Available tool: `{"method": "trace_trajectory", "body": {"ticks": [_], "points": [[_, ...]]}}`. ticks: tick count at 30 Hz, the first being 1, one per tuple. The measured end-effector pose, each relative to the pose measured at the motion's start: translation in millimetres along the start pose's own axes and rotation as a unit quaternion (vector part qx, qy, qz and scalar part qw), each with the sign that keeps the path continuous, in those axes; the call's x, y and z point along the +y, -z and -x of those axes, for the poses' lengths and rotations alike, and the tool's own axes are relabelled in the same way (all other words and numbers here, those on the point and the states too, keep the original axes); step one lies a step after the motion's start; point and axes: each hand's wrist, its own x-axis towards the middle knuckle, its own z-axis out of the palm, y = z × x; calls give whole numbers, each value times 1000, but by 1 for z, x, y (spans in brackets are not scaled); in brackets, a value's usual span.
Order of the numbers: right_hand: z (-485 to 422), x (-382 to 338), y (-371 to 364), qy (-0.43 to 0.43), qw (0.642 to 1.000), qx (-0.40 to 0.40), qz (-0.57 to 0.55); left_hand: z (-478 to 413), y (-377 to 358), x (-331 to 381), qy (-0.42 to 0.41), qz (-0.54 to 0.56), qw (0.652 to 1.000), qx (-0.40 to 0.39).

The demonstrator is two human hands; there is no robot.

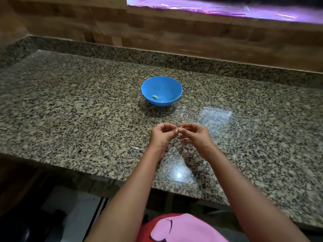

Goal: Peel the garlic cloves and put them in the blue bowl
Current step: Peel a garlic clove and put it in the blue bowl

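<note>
Both hands meet above the near middle of the worktop [70,105], fingertips almost touching. Curled inward, the left hand [161,135] and the right hand [194,135] pinch between them a small pale garlic clove [178,131], of which only a sliver shows between the fingers; whether any skin is on it cannot be told. Bare forearms run back from the hands to the lower edge of the view, above a pink and red garment [183,229] at the bottom. Beyond the hands, well apart from them and toward the back of the speckled granite surface, stands the blue bowl [161,84], upright, with a pale yellowish peeled clove [154,97] lying low in its left side and a second small pale bit near the bowl's front wall, too small to identify. A small whitish scrap [135,147] lies on the stone just left of the left wrist, and bright reflections of light show on the polished top near the forearms and to the right of the bowl. Behind the worktop a low granite upstand meets a wall of wood-toned tiles [174,35], and a purple-lit strip [227,9] crosses the upper right corner.
</note>
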Motion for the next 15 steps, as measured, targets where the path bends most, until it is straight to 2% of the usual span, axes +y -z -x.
{"method": "trace_trajectory", "body": {"ticks": [4, 7, 15], "points": [[2, -2, 7, -4, 998, -18, -58, 1, -3, 0, 74, 126, 989, -23], [4, 0, 10, -7, 995, -26, -93, 0, -6, 1, 95, 143, 985, -30], [11, -3, 13, -102, 971, -3, -216, -5, -14, -6, -5, -22, 1000, -11]]}}
